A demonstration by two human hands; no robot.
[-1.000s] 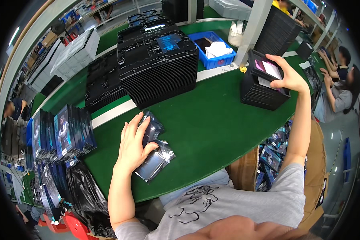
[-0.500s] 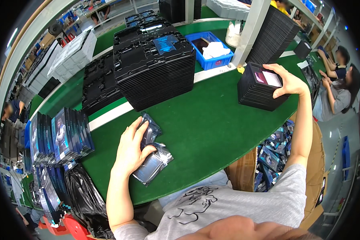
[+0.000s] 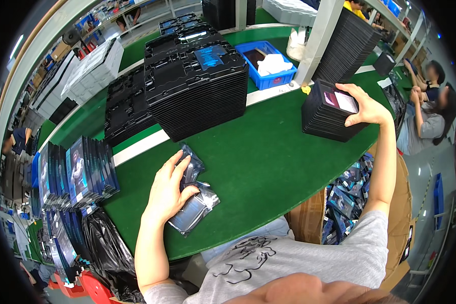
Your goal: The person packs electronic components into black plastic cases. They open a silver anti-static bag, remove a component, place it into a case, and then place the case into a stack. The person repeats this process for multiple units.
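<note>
Left hand [image 3: 167, 190]: palm down over 2 shiny wrapped packets on the green table [image 3: 263, 167]. Fingers reached onto the far packet [image 3: 193, 164], thumb onto the near packet [image 3: 193, 210]. Left grip wide, thumb well apart from fingers, nothing enclosed. Near packet's long axis ran from lower left to upper right; far packet lay just beyond it, pointing up-frame, its long axis partly hidden by the hand.

Right hand [image 3: 367, 106]: at the top of the small black tray stack [image 3: 327, 119], right side of the table. Right grip spread wide, fingers at the far edge, thumb at the near edge; could not tell whether it bore on the tray. Top tray's long axis slanted from upper left to lower right. In it, a purple piece [image 3: 331, 98] and a white piece [image 3: 346, 101], side by side.

Other containers: blue bin [image 3: 266, 83] beyond the table, a white crumpled item [image 3: 273, 65] and a dark flat item [image 3: 256, 54] inside; carton [image 3: 308, 218] below the near edge, dark blue packages [image 3: 342, 200] heaped in it.

Edges: near edge curved in front of the body. Large black tray stack [image 3: 202, 104] bounded the far side, boxes [image 3: 86, 172] the left. Open green surface ran between packets and small trays.
</note>
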